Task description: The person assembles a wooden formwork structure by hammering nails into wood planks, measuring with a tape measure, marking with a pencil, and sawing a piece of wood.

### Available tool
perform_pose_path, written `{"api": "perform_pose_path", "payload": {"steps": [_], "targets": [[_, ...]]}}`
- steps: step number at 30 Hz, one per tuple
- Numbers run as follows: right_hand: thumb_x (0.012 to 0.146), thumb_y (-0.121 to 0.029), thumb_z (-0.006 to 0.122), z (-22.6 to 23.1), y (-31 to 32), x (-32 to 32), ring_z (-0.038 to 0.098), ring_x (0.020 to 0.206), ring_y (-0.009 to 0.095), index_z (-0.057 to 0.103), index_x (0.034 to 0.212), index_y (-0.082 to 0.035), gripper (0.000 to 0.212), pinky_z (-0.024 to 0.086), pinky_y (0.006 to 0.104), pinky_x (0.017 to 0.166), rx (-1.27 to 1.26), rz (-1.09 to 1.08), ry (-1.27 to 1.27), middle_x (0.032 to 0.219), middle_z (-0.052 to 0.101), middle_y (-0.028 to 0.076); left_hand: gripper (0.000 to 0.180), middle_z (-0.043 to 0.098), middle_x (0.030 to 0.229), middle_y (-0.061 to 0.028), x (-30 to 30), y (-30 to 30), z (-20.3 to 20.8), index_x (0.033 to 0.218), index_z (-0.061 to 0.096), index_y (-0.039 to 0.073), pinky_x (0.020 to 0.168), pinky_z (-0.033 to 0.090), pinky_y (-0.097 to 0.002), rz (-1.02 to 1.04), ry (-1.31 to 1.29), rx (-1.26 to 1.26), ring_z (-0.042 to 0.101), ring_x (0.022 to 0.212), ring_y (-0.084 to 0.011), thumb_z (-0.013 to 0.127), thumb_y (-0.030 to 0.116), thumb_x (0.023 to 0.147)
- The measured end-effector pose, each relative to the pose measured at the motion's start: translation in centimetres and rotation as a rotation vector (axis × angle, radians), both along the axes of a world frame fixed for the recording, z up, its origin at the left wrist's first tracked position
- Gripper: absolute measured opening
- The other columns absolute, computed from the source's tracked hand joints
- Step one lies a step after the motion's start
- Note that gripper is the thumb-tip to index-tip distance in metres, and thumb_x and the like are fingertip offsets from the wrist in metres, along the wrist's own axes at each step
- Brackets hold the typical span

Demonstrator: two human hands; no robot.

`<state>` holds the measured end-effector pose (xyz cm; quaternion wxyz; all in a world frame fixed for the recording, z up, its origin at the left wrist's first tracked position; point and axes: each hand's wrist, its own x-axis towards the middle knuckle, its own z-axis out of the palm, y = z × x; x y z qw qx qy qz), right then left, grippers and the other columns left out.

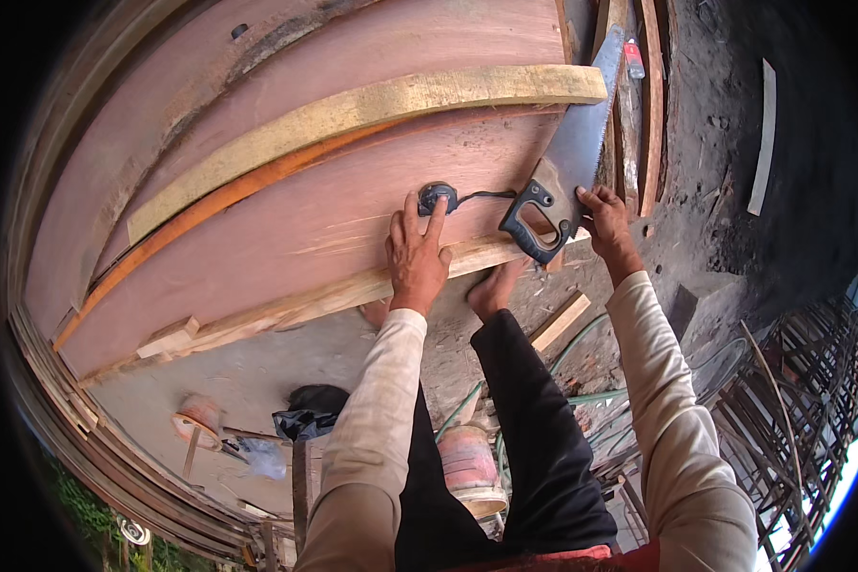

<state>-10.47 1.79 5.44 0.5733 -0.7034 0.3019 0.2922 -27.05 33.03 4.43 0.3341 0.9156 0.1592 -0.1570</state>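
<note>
A dark round tape measure [433, 194] lies on the reddish wood panel [334, 229]. My left hand [418, 259] reaches over it, fingers stretched out, with the index fingertip on its case. A dark strap trails from the case toward a handsaw [574, 143]. The saw lies across the panel's right end, its blade slanting away and its black-and-tan handle near my feet. At the blade's right edge, close to the handle, my right hand [608, 229] pinches the saw with bent fingers. Beyond the tape measure, a pale curved-looking board [381, 100] passes under the blade.
A long batten [324, 300] runs along the panel's near edge, with a small wood block [170, 337] at its left end. Narrow planks [650, 114] lie to the right. Below are a stained bucket [469, 467], a green hose [582, 345] and a wood offcut [560, 321]. Stacked sticks [791, 400] fill the lower right.
</note>
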Motion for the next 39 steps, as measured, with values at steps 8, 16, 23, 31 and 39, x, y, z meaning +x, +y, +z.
{"api": "perform_pose_path", "payload": {"steps": [8, 16, 23, 31, 39], "targets": [[0.093, -0.013, 0.073, 7.1, 6.2, -2.9, 0.057, 0.069, 0.007, 0.058, 0.087, -0.014, 0.016, 0.044, 0.0237, 0.058, -0.007, -0.315, -0.184, 0.086, 0.063, -0.002, 0.072, 0.052, 0.136, -0.0153, 5.1, 1.2, -2.8, 0.144, 0.052, 0.019, 0.105, 0.047, -0.0467, -0.202, 0.133, -0.023, 0.055, 0.127, -0.0376, 0.082, 0.015, 0.079], [0.095, -0.008, 0.073, 12.4, 9.9, -2.4, 0.053, 0.068, 0.003, 0.057, 0.09, -0.015, 0.018, 0.041, 0.0196, 0.059, 0.068, -0.448, -0.415, 0.086, 0.063, -0.004, 0.068, 0.056, 0.128, -0.0151, 10.8, 7.9, 6.0, 0.141, 0.055, 0.014, 0.095, 0.054, -0.044, 0.178, -0.438, 0.002, 0.063, 0.114, -0.0336, 0.084, 0.02, 0.08], [0.095, -0.006, 0.073, 4.2, 23.3, 10.2, 0.061, 0.074, 0.015, 0.056, 0.103, -0.006, 0.018, 0.058, 0.0296, 0.066, 0.46, -0.427, -0.305, 0.091, 0.064, 0.005, 0.063, 0.065, 0.127, -0.0165, 20.3, 16.1, 3.4, 0.145, 0.054, 0.009, 0.095, 0.053, -0.0403, 0.21, -0.382, 0.075, 0.067, 0.108, -0.0285, 0.076, 0.028, 0.089], [0.095, -0.021, 0.07, 2.7, 22.5, 2.0, 0.067, 0.103, 0.028, 0.046, 0.142, 0.004, 0.059, 0.057, 0.04, 0.086, 0.04, -0.008, -0.359, 0.122, 0.063, 0.017, 0.052, 0.065, 0.126, -0.0125, -2.9, 16.5, 2.1, 0.137, 0.062, 0.007, 0.098, 0.049, -0.0352, 0.384, -0.036, -0.125, 0.062, 0.114, -0.0234, 0.079, 0.014, 0.088], [0.082, -0.026, 0.081, 1.8, 16.4, -14.8, 0.048, 0.132, 0.033, 0.054, 0.139, -0.008, 0.066, 0.037, 0.0491, 0.112, -0.481, 1.48, -0.516, 0.135, 0.054, 0.016, 0.087, 0.049, 0.15, -0.0121, -19.9, 19.9, -0.2, 0.149, 0.049, 0.016, 0.12, 0.029, -0.0515, -0.053, 0.509, 0.445, 0.043, 0.142, -0.033, 0.089, 0.021, 0.072]]}}
